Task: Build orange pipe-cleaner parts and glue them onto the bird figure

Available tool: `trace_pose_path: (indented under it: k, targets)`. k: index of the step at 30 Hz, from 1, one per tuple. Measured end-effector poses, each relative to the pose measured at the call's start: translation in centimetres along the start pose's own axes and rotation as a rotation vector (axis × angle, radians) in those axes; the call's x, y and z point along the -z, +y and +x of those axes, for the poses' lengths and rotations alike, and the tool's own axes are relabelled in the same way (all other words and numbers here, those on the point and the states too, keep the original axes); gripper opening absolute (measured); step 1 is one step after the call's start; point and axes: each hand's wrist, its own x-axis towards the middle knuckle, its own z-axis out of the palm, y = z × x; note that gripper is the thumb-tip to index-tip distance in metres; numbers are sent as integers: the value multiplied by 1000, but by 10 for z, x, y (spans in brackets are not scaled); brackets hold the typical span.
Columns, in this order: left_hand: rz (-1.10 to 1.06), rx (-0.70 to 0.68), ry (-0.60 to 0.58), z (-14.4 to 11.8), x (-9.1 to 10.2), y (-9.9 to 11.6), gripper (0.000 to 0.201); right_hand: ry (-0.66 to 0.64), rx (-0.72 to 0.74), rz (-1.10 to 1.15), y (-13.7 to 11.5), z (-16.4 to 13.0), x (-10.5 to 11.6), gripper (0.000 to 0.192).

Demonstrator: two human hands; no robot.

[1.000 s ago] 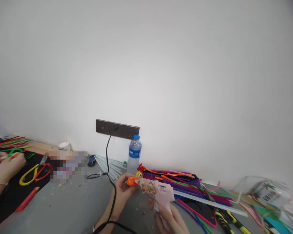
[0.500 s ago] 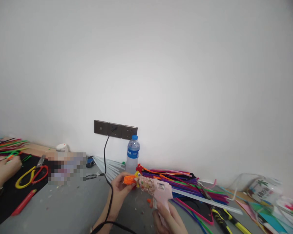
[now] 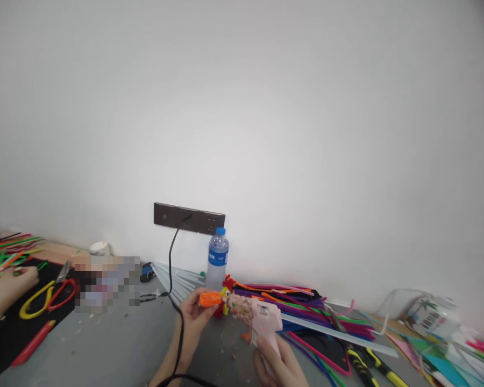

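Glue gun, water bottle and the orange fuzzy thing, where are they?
glue gun (image 3: 262, 317), head view, pink body above the grip
water bottle (image 3: 218, 257), head view, blue label
orange fuzzy thing (image 3: 208, 299), head view, its middle

The right hand (image 3: 280, 365) is cut off by the bottom edge; its wrist is out of view. The left hand (image 3: 193, 317) covers part of the orange piece (image 3: 210, 299), so its full shape cannot be told. The glue gun (image 3: 258, 317) nozzle tip is hidden against that piece. A pixelated patch (image 3: 107, 284) obscures whatever lies on the tabletop (image 3: 105, 344) there. A co-worker's hand (image 3: 8, 282) is cut by the left edge. The bottle (image 3: 218, 266) label print is too small to read. The cord (image 3: 177, 333) leaves the frame at the bottom.
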Motion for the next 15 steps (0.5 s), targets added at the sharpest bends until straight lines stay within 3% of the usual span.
trace_pose_path:
  k: [4,9,15]
  targets:
    - [-27,-12,37,-2,-3,-1,20,20,17,16,-1,2,-3,55]
    - [-32,18,20,0,-1,-6,25,-77,60,215,-5,-1,-7,52]
    - [130,63,-176,0,4,-19,21,-177,151,290,-10,-1,-5,50]
